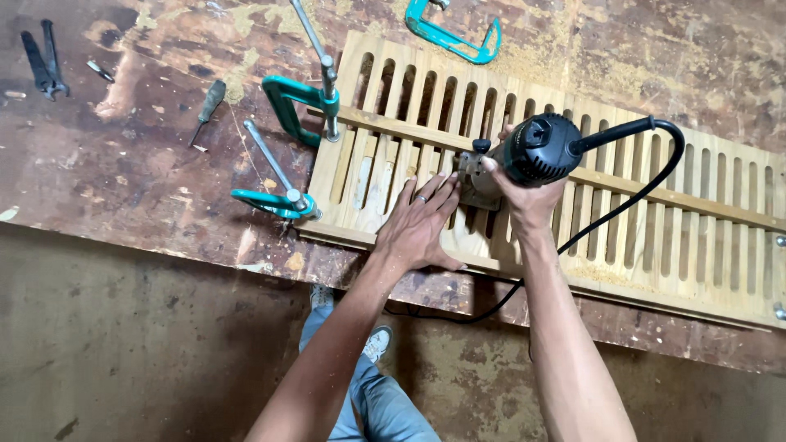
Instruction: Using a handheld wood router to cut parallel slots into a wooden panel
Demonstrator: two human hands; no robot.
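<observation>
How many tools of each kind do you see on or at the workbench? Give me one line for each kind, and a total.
Green clamps: 3
Router, held by the right hand: 1
Screwdriver: 1
Pliers: 1
Total: 6
The left hand rests flat on the slatted panel.

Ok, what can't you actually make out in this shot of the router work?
Head view only:
- Router bit and cut: hidden under its base and the right hand.
- Slatted panel: right end cut off by the frame edge.
- Panel under the left hand: covered by the palm.
- Cord: its far end drops out of sight below the table edge.
- Screwdriver tip: too small to tell its type.
</observation>
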